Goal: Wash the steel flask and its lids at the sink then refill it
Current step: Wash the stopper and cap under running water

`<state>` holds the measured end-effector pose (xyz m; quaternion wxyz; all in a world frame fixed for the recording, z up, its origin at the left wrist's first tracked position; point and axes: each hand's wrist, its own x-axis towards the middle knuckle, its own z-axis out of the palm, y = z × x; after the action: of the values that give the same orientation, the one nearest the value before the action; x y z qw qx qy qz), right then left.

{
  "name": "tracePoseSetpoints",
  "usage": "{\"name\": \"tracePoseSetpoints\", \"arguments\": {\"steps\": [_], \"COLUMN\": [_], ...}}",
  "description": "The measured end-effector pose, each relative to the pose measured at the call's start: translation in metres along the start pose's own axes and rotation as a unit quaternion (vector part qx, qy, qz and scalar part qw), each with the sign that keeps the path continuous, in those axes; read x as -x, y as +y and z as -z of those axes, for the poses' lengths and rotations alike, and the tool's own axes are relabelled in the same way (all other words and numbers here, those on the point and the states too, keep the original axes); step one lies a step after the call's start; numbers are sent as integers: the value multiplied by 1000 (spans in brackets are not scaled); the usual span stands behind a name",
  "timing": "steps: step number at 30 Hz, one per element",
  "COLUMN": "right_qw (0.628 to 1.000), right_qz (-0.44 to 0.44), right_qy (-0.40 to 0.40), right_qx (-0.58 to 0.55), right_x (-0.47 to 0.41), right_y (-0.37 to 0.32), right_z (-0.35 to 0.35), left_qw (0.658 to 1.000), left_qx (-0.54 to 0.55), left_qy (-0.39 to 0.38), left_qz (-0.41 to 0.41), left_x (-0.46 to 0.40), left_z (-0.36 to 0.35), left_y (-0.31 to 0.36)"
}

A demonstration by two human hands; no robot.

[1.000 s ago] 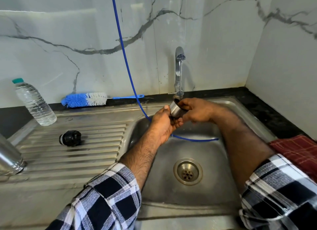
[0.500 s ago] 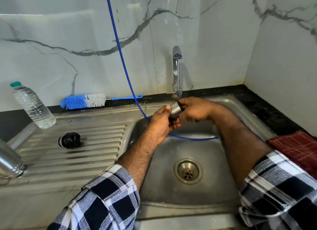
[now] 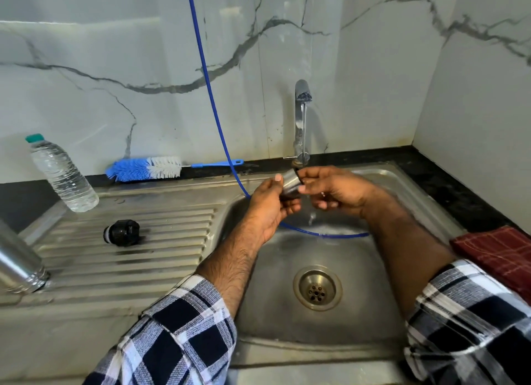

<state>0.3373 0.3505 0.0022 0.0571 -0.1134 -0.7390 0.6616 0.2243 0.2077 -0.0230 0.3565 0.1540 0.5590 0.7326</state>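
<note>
A small steel cup lid [image 3: 290,183] is held under the running tap [image 3: 301,120], over the sink basin [image 3: 316,333]. My left hand [image 3: 271,205] grips its lower side. My right hand [image 3: 330,190] pinches its rim from the right with thumb and fingers. Water falls past the lid into the basin. The steel flask [image 3: 17,265] stands at the far left edge of the drainboard, partly cut off by the frame. A black inner lid [image 3: 122,231] lies on its side on the ribbed drainboard [image 3: 143,258].
A plastic water bottle [image 3: 61,174] stands at the drainboard's back left. A blue and white bottle brush [image 3: 149,169] lies along the back ledge. A blue hose [image 3: 212,105] hangs from above and curves through the basin. A red checked cloth [image 3: 500,255] lies at the right.
Both hands have turned the steel lid slightly under the tap and shifted it a little lower. The camera view drifted a bit to the right.
</note>
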Motion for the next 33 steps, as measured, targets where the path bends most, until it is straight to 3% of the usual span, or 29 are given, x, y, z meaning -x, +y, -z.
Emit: {"name": "tracePoseSetpoints", "arguments": {"steps": [4, 7, 9, 12, 17, 20, 22, 24, 27, 29, 33], "right_qw": [993, 983, 975, 981, 993, 976, 982, 990, 971, 956, 943], "right_qz": [5, -42, -58, -64, -2, 39, 25, -27, -101, -129, -148], "right_qy": [115, 150, 135, 92, 59, 113, 138, 140, 152, 166, 171], "right_qx": [26, -101, -169, -158, 100, 180, 130, -11, -157, -203, -244], "right_x": [-5, -5, -2, 2, 6, 8, 8, 6, 2, 0, -7], "right_y": [10, 10, 4, -3, -6, -7, -2, 6, 10, 12, 8], "right_z": [6, 4, 3, 0, -6, -11, -10, -7, -3, -3, -19], "left_qw": [995, 971, 967, 986, 999, 990, 982, 979, 950, 933, 951], "left_qx": [-65, -164, -179, -117, -19, -99, -155, -179, -306, -352, -264], "left_qy": [-65, -99, -88, -59, -4, 0, -16, -49, -63, -14, 118], "left_qz": [-42, -141, -160, -102, 26, 97, 103, 90, -1, -70, -105], "left_x": [4, 8, 7, 4, 2, 2, 4, 8, 10, 7, -3], "left_z": [3, 3, 2, 2, 1, 8, 9, 9, 4, 3, 15], "left_y": [-3, -10, -9, -3, 4, 11, 11, 8, 1, -1, 4]}}
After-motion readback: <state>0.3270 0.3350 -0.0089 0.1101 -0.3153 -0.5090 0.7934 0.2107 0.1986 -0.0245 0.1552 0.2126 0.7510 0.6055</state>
